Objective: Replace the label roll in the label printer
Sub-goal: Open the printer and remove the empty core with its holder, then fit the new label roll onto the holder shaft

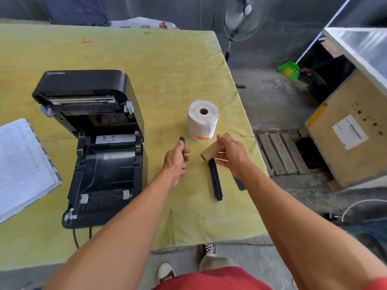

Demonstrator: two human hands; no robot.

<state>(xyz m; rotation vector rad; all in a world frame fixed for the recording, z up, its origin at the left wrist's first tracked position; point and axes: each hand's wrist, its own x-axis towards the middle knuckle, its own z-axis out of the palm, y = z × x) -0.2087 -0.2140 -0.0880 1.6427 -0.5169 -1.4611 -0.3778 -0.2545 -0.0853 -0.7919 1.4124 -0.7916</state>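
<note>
While right hand (229,152) grips cardboard core (211,152), printer (98,147) gapes.

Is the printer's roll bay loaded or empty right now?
Empty. The label printer has its lid swung up, and the bay shows only bare black plastic. The new label roll stands on end on the table.

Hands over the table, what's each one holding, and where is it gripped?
Left hand: small black plastic piece, gripped at its lower end. Right hand: empty cardboard tube, held around its far end.
</note>
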